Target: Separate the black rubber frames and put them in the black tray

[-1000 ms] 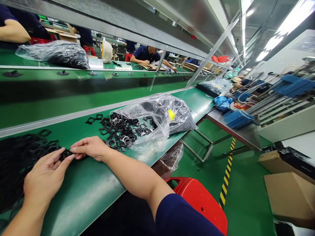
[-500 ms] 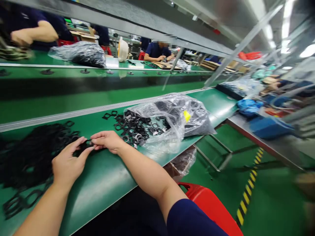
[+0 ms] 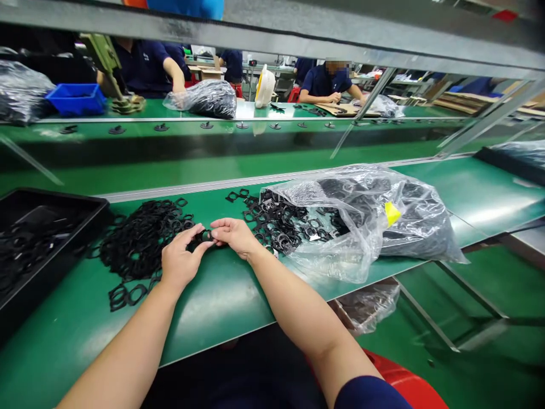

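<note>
My left hand [image 3: 181,260] and my right hand [image 3: 233,235] meet over the green bench [image 3: 221,301], both pinching one small black ring part [image 3: 205,236] between their fingertips. A heap of flat black rings [image 3: 140,238] lies just left of my hands. To their right, black square frames [image 3: 276,221] spill from an open clear plastic bag [image 3: 366,218] with a yellow tag.
A black tray [image 3: 46,250] holding more black parts stands at the left edge. Behind the bench runs a green conveyor [image 3: 213,162] with small black parts on its far side. People in dark blue shirts work at the far bench, beside a blue bin [image 3: 76,97]. A red stool [image 3: 409,386] is below.
The camera has swung left, bringing the black tray and blue bin into view. My hands still pinch the same small black part between them.
</note>
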`<state>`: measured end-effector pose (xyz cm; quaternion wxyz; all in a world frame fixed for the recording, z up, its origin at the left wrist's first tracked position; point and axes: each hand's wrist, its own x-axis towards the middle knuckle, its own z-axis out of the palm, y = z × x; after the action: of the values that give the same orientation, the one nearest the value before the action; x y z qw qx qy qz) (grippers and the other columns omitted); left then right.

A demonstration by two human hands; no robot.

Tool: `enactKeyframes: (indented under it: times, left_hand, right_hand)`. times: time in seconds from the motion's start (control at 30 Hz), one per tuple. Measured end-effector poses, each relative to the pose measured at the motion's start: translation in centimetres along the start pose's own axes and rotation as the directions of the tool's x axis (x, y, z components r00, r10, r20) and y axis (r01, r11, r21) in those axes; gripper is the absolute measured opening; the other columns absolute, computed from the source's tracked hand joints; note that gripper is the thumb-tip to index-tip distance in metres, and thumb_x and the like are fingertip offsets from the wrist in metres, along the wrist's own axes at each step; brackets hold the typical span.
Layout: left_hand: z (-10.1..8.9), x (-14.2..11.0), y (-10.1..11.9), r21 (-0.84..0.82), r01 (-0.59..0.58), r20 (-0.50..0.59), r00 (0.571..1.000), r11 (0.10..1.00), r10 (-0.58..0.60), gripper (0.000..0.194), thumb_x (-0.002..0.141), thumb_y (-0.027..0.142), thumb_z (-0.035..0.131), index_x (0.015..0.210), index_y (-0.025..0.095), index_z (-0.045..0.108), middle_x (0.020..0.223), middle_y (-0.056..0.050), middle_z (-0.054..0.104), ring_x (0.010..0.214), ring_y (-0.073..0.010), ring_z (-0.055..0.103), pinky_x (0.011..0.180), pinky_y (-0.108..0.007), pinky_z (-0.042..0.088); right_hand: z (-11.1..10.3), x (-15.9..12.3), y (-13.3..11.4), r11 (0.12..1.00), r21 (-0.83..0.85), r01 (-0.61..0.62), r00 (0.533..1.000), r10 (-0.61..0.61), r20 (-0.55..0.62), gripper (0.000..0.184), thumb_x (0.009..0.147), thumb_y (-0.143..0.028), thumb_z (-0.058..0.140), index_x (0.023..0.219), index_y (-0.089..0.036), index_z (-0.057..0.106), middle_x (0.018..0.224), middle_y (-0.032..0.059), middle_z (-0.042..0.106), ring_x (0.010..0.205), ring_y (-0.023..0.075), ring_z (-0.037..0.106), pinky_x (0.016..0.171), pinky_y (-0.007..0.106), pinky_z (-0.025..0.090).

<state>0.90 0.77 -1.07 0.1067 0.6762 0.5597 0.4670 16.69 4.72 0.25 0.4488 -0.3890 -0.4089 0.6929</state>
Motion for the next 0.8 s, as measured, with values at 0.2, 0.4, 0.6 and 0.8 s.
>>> enactKeyframes:
  times: [0.2,0.4,0.6,0.8]
  left_hand:
    - [-0.14,-0.01,0.12,0.046,-0.09,-0.007,0.996,0.995,0.091,0.042,0.075,0.041,0.068,0.111,0.02,0.066,0.106,-0.006,0.071,0.096,-0.0197,0.066,0.091,-0.033,0.049]
    - [-0.21,0.11,0.15,0.042,-0.037,0.033,0.999,0.998,0.036,0.043,0.075,0.043,0.068,0.112,0.021,0.066,0.105,-0.005,0.072,0.093,-0.0201,0.067,0.089,-0.034,0.05]
    - [-0.37,0.24,0.58,0.013,0.014,0.034,0.999,1.0,-0.015,0.042,0.074,0.043,0.067,0.111,0.023,0.066,0.107,-0.005,0.071,0.097,-0.0217,0.065,0.091,-0.035,0.049]
    - [-0.41,0.1,0.75,-0.006,0.042,0.052,0.998,0.999,-0.041,0.04,0.075,0.042,0.066,0.11,0.023,0.066,0.108,-0.007,0.07,0.101,-0.0238,0.063,0.093,-0.037,0.047]
  right_hand:
    - [0.13,-0.05,0.25,1.0,-0.001,0.03,1.0,-0.03,0.006,0.035,0.056,-0.02,0.08,0.086,-0.014,0.063,0.062,-0.0026,0.065,0.051,0.0064,0.055,0.054,0.02,0.044]
    - [0.02,-0.29,-0.01,0.994,0.101,-0.029,0.998,0.024,0.051,0.045,0.049,-0.025,0.085,0.086,-0.013,0.062,0.064,-0.0016,0.066,0.053,0.0077,0.057,0.053,0.02,0.044]
    - [-0.08,-0.4,-0.16,0.991,0.127,-0.034,0.999,0.029,0.043,0.045,0.051,-0.024,0.084,0.09,-0.014,0.062,0.063,-0.0021,0.066,0.052,0.0072,0.057,0.053,0.02,0.044]
    - [0.04,-0.43,-0.38,0.997,0.061,-0.038,0.996,0.033,0.082,0.041,0.054,-0.03,0.083,0.087,-0.014,0.065,0.065,-0.0024,0.066,0.052,0.0064,0.056,0.053,0.021,0.046]
